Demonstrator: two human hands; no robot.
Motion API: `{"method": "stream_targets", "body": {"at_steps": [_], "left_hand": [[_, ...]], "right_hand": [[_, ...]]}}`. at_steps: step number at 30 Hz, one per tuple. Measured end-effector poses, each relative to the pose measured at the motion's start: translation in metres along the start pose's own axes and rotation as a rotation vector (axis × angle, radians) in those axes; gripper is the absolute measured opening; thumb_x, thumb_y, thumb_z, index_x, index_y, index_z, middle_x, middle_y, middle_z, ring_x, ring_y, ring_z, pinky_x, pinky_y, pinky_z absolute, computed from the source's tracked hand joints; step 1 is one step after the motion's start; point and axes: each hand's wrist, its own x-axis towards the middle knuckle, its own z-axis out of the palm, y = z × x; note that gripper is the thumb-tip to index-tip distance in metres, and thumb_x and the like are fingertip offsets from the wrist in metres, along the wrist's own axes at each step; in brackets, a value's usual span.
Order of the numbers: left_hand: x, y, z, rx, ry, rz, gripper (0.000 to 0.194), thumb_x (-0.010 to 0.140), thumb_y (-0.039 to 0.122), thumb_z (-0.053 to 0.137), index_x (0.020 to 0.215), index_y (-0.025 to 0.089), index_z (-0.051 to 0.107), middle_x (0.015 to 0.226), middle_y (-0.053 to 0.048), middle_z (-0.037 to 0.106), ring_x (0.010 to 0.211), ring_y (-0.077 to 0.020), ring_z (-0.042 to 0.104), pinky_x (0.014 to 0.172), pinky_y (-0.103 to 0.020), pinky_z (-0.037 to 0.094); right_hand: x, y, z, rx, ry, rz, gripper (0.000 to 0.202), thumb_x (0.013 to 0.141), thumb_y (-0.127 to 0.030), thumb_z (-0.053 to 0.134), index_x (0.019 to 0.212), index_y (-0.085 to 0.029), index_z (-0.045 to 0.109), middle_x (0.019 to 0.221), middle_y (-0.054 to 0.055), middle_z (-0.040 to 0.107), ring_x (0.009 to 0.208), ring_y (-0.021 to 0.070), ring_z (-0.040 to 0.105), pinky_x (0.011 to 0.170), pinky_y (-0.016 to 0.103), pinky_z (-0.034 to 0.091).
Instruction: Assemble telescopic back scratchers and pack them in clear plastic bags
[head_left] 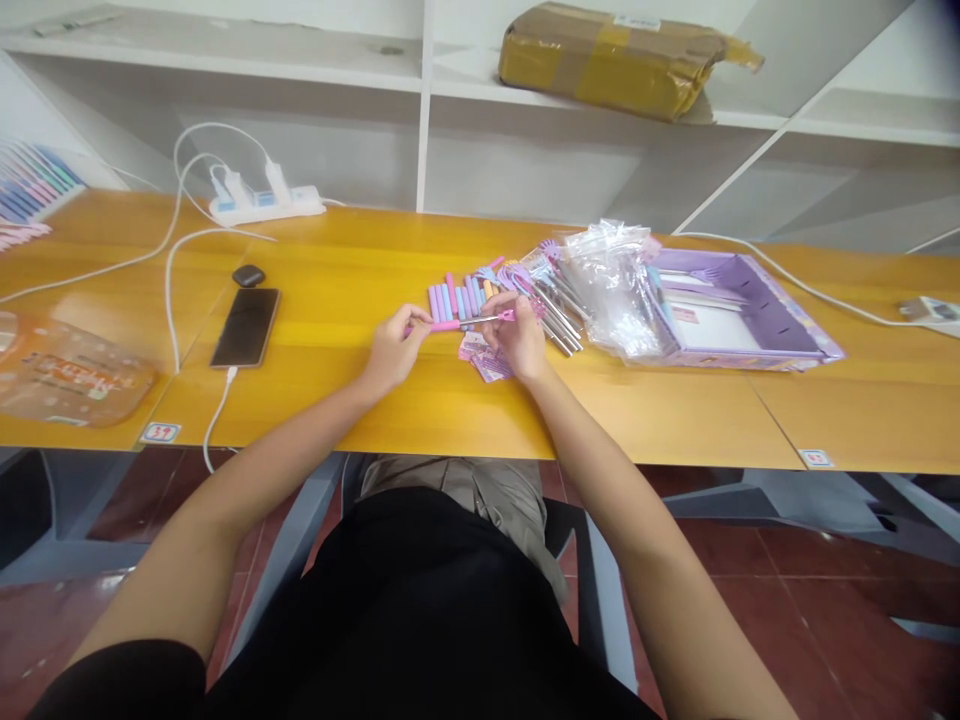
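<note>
Over the table's near middle, my left hand (pixel 397 345) pinches the pink handle (pixel 445 326) of a thin metal rod (pixel 477 320). At the other end my right hand (pixel 519 335) has its fingers curled around the rod, close to its small pink head (pixel 507 315). Its exact shape is too small to tell. Just beyond my hands lies a row of pink, purple and blue sleeves (pixel 459 296). Several bare metal rods (pixel 555 325) lie right of my right hand, with purple claw-shaped heads (pixel 550 248) behind them. Printed cards (pixel 489 362) rest under my hands.
Clear plastic bags (pixel 615 290) are heaped against a purple tray (pixel 780 355) on the right. Leftward lie a phone (pixel 245 327) on a white cable, a black case (pixel 248 275), an orange plastic bag (pixel 75 375) and a power strip (pixel 266 205). A taped box (pixel 600 62) sits on the shelf.
</note>
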Motion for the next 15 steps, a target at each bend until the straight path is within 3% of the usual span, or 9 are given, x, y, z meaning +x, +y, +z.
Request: {"method": "stream_targets", "body": {"at_steps": [8, 15], "left_hand": [[0.0, 0.001, 0.0, 0.041, 0.027, 0.042, 0.003, 0.095, 0.024, 0.064, 0.098, 0.025, 0.066, 0.078, 0.001, 0.058, 0.079, -0.0187, 0.059, 0.075, -0.031, 0.047], [-0.001, 0.005, -0.002, 0.13, -0.011, 0.124, 0.004, 0.1, 0.023, 0.064, 0.103, 0.023, 0.068, 0.087, 0.0, 0.067, 0.082, -0.0178, 0.062, 0.083, -0.032, 0.049]], "right_hand": [[-0.002, 0.01, 0.002, -0.061, 0.005, 0.063, 0.085, 0.092, -0.109, 0.033, 0.1, -0.03, 0.064, 0.071, -0.001, 0.061, 0.05, 0.015, 0.044, 0.049, 0.032, 0.043], [0.0, -0.001, -0.003, -0.049, -0.02, 0.036, 0.081, 0.095, -0.105, 0.041, 0.102, -0.03, 0.07, 0.074, 0.0, 0.062, 0.052, 0.0149, 0.044, 0.05, 0.032, 0.041]]}}
